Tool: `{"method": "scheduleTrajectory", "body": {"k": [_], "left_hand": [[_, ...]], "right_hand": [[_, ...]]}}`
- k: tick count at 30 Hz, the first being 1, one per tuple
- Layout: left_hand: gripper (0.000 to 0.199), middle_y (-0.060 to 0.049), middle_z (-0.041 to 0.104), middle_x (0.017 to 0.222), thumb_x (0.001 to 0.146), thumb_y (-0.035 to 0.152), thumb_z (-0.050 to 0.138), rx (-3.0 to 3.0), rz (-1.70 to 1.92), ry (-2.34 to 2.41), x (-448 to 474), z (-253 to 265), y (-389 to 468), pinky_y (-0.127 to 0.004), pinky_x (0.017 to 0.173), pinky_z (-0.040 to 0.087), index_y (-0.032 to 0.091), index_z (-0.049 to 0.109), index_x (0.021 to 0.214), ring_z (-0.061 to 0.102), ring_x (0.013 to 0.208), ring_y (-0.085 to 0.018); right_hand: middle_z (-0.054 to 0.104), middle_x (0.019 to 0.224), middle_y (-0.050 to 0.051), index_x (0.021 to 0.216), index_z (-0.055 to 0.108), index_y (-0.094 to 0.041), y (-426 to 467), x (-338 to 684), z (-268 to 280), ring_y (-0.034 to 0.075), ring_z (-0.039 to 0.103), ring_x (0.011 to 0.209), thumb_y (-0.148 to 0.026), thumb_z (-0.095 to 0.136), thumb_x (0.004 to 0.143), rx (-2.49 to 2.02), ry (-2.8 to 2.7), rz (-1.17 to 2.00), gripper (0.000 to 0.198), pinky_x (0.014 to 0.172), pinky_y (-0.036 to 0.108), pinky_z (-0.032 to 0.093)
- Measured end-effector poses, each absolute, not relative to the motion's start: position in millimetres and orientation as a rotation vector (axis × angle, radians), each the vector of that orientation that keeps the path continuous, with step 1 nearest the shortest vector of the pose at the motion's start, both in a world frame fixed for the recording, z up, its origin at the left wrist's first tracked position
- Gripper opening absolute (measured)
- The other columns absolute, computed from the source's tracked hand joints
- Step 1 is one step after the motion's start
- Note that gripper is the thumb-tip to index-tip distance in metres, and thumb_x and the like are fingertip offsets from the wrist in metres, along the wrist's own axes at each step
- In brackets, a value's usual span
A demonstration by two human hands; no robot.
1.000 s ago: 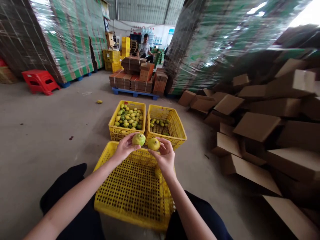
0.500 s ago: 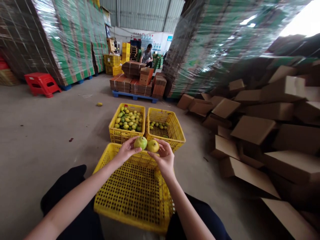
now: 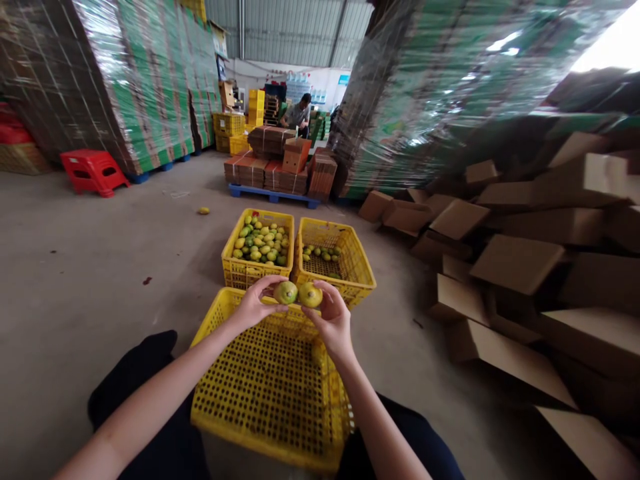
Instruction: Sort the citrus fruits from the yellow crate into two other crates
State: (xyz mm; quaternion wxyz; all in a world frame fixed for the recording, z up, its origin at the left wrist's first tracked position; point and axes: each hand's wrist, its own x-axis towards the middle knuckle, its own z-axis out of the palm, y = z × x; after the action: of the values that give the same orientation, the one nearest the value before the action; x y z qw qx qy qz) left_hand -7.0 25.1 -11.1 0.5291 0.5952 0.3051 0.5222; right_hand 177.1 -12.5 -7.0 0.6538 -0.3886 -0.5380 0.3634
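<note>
My left hand [image 3: 257, 303] is closed around a greenish-yellow lemon [image 3: 285, 293], its end facing me. Right beside it, my right hand [image 3: 333, 313] grips a yellower lemon [image 3: 310, 295] between thumb and fingers. Both fruits are held up side by side above the far rim of a yellow crate [image 3: 255, 393] that stands between my knees. Just beyond are two more yellow crates: the left crate [image 3: 257, 272] holds many green and yellow lemons [image 3: 263, 240], and the right crate [image 3: 357, 257] has several greenish lemons [image 3: 323, 253] at its far left side.
A single lemon [image 3: 203, 211] lies on the floor. Flattened cartons [image 3: 285, 179] sit on a blue pallet [image 3: 273, 195], with a person [image 3: 299, 115] behind. Cardboard boxes [image 3: 517, 260] are heaped at right. A red stool [image 3: 94, 171] stands at left, near wrapped stacks [image 3: 145, 80].
The lemon in my left hand has turned, so that its end now faces me. The lemon in my right hand has shifted slightly. The whole view has moved a little.
</note>
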Motion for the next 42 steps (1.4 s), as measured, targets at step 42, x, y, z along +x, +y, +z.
{"method": "scheduleTrajectory", "body": {"k": [42], "left_hand": [[0.033,-0.006,0.065,0.069,0.083,0.039,0.056,0.251,0.888,0.489,-23.0,-1.0,26.7,-0.02,0.043,0.042,0.01,0.065,0.095,0.058,0.047,-0.012]], "right_hand": [[0.073,0.08,0.001,0.081,0.073,-0.019,3.9,163.4,-9.6,0.018,0.064,0.07,-0.052,0.084,0.056,-0.909,-0.617,1.387,0.043,0.058,0.028,0.055]]}}
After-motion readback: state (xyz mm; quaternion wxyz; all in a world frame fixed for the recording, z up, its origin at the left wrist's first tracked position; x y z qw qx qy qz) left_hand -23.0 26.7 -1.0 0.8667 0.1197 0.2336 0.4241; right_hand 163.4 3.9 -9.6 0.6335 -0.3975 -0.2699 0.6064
